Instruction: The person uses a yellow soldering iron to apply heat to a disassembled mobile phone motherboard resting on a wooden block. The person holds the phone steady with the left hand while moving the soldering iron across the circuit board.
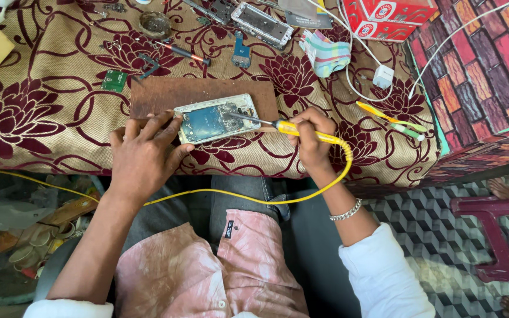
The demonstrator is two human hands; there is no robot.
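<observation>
An opened phone (216, 119), its back off and its circuit board bare, lies on a brown wooden board (154, 94) at the middle of a table covered in a beige cloth with dark red flowers (42, 112). The left hand (142, 154) lies flat at the phone's 8 o'clock, fingers spread and loose, fingertips pressing the phone's left edge and gripping nothing. The right hand (312, 138), at the phone's 3 o'clock, is closed around the yellow handle of a soldering iron (278, 125), whose thin metal tip reaches onto the phone's board; its yellow cord (254, 199) loops down across the lap. At 12 o'clock, near the far edge, a second phone shell (262, 25) lies open like a shallow tray, its hollow showing bare metal. At 1 o'clock a red carton with round white labels (387, 17) stands at the table's corner, and just below it a folded pastel-checked cloth (325, 53) and a white charger plug (383, 76). At 11 o'clock sits a small round dish (155, 23), what it holds too dim to tell, with a red-handled screwdriver (187, 54) near it. At 9 o'clock a small green circuit board (113, 80) lies on the cloth.
</observation>
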